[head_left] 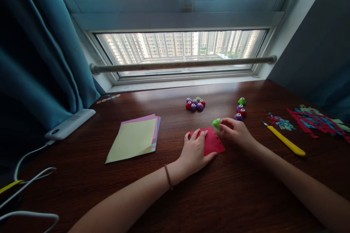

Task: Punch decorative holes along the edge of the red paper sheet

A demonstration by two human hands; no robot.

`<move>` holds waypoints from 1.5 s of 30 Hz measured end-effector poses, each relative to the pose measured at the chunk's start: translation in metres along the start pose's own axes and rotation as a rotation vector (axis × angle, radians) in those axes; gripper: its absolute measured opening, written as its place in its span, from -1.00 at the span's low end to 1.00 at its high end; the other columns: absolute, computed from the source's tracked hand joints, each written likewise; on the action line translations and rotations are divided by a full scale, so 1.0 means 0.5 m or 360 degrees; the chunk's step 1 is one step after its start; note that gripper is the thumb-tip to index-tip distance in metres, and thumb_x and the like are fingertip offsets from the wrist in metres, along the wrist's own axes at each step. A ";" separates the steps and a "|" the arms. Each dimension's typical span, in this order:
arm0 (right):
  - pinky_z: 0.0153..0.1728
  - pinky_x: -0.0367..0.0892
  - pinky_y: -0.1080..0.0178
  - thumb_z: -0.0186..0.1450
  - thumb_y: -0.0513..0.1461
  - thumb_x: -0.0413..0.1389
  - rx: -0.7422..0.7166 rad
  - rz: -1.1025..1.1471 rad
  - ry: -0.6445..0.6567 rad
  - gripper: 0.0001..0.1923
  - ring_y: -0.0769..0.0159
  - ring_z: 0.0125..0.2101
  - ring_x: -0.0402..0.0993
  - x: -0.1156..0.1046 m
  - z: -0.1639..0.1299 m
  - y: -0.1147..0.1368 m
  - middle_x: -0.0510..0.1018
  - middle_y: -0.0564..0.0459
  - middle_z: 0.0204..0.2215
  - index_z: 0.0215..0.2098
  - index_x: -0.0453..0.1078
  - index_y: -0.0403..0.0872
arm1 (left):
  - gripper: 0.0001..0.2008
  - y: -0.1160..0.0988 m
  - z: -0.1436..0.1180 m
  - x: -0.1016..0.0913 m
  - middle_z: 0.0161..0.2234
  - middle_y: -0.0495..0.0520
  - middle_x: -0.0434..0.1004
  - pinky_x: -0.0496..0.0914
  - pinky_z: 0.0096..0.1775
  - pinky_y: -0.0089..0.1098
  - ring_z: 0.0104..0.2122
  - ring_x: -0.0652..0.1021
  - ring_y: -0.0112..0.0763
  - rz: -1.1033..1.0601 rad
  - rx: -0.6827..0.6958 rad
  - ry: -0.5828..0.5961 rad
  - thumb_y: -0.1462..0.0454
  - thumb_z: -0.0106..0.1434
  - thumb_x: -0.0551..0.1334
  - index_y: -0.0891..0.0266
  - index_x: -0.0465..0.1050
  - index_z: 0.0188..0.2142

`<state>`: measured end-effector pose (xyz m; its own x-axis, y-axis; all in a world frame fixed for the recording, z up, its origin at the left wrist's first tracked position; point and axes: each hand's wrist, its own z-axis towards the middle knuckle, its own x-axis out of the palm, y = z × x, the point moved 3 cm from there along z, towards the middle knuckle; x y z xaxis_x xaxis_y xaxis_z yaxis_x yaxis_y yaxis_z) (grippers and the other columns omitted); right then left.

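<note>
My left hand (193, 153) lies flat with its fingers spread, pressing a folded-looking red sheet of paper (214, 142) onto the table. Small dark holes run along the paper's right edge. Just beyond that edge, my right hand (238, 133) pinches a small green craft punch (217, 123) between thumb and fingertips. A short column of similar punches, with a green one (241, 101) at its far end and a purple one (238, 117) at the near end, stands behind my right hand. Farther back sits a cluster of purple, red and green punches (195, 104).
A stack of coloured paper (133, 138) lies to the left. On the right are a yellow craft knife (287, 141), blade exposed, punched paper bits (281, 121) and paper strips (317, 120). A white device (70, 123) with a cable rests by the curtain (54, 43).
</note>
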<state>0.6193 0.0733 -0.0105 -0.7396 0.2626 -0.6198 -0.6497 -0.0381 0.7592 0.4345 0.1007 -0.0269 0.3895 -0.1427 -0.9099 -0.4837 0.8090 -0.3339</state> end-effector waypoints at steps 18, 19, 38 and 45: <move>-0.33 0.31 0.28 0.20 -0.14 0.11 -0.0095 -0.0087 0.0435 -0.78 0.30 -0.34 0.42 -0.047 -0.081 -0.035 0.52 0.06 -0.33 -0.21 0.41 -0.05 | -0.40 -0.004 0.003 0.006 0.03 0.31 0.32 0.07 0.07 -0.06 0.09 0.25 -0.07 0.0178 0.0009 0.0019 0.00 0.21 0.13 0.34 0.15 0.11; -0.33 0.31 0.28 0.20 -0.13 0.11 -0.0088 -0.0079 0.0424 -0.78 0.30 -0.34 0.42 -0.048 -0.081 -0.035 0.52 0.06 -0.33 -0.22 0.41 -0.06 | -0.40 -0.004 0.003 0.007 0.03 0.31 0.33 0.07 0.07 -0.06 0.10 0.25 -0.07 0.0184 0.0008 0.0022 0.00 0.21 0.12 0.35 0.15 0.11; -0.38 0.30 0.31 0.18 -0.13 0.14 -0.0074 -0.0020 0.0436 -0.79 0.37 -0.41 0.39 -0.039 -0.083 -0.031 0.49 0.09 -0.39 -0.26 0.41 -0.07 | -0.40 -0.004 0.002 0.006 0.03 0.32 0.32 0.08 0.06 -0.08 0.09 0.25 -0.10 0.0203 -0.0007 0.0010 0.00 0.19 0.14 0.34 0.16 0.09; -0.48 0.27 0.34 0.16 -0.09 0.15 -0.0041 -0.0046 0.0452 -0.77 0.41 -0.48 0.37 -0.039 -0.085 -0.031 0.47 0.11 -0.47 -0.31 0.42 -0.08 | -0.39 -0.005 0.004 0.004 0.03 0.27 0.33 0.08 0.06 -0.10 0.08 0.26 -0.12 0.0180 -0.0004 -0.0017 0.00 0.19 0.14 0.36 0.14 0.10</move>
<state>0.6361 0.0280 -0.0186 -0.7377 -0.0164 -0.6749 -0.6730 -0.0598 0.7372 0.4382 0.0994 -0.0271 0.3406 -0.0446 -0.9392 -0.5272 0.8180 -0.2300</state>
